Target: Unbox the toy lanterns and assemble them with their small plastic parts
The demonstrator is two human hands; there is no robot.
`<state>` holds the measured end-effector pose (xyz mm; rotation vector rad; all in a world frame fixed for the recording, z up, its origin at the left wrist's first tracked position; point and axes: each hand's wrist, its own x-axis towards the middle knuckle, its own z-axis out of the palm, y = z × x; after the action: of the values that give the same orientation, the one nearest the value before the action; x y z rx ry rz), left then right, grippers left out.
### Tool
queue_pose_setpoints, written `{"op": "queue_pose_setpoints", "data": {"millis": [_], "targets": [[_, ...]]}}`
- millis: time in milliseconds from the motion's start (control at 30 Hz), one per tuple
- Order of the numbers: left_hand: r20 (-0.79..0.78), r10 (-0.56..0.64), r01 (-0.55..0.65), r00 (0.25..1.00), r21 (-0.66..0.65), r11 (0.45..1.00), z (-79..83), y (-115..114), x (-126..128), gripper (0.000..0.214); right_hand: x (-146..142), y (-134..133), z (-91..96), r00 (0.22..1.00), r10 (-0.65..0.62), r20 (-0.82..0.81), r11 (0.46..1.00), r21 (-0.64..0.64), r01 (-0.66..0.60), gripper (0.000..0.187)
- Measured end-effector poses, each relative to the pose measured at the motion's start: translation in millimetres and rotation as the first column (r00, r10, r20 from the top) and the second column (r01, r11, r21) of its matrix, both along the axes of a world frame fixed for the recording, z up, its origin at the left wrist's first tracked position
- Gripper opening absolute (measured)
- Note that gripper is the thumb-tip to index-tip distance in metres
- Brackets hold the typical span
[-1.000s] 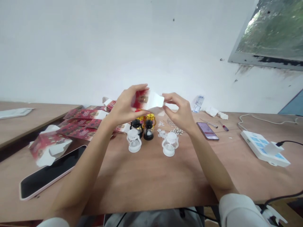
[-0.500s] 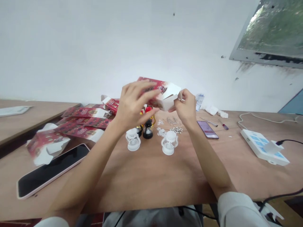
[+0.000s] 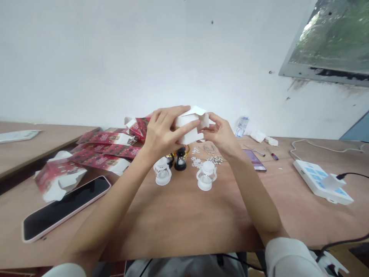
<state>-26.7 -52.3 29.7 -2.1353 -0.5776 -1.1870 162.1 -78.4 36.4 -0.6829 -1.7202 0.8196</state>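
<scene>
Above the table I hold a small cardboard box point(image 3: 188, 127) whose white side and loose end flaps face me. My left hand point(image 3: 164, 130) is wrapped round its left part, fingers over the top and front. At the right end, the fingers of my right hand point(image 3: 220, 134) are closed on a flap. Below stand two small white lanterns, a left one point(image 3: 162, 172) and a right one point(image 3: 206, 176). A black lantern point(image 3: 180, 159) stands behind them, with a gold one partly hidden by my left hand.
Flat red printed boxes point(image 3: 103, 148) and a crumpled one point(image 3: 59, 177) lie left, near a black-screened phone point(image 3: 66, 207). Small metal parts point(image 3: 215, 159) lie behind the lanterns. To the right are a second phone point(image 3: 255, 159), a screwdriver point(image 3: 272, 154) and a power strip point(image 3: 321, 181).
The box has turned so that its white side faces me instead of its red printed face. The end flaps now stand out, and my right hand has shifted slightly left.
</scene>
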Motion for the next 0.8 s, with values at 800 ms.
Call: {"op": "queue_pose_setpoints", "data": {"millis": [800], "targets": [[0.212,-0.037,0.024,0.977,0.063,0.998,-0.8,-14,7,0.038,-2,-12,4.0,1.000,0.001,0.003,0.991,0.130,-0.001,0.032]]}}
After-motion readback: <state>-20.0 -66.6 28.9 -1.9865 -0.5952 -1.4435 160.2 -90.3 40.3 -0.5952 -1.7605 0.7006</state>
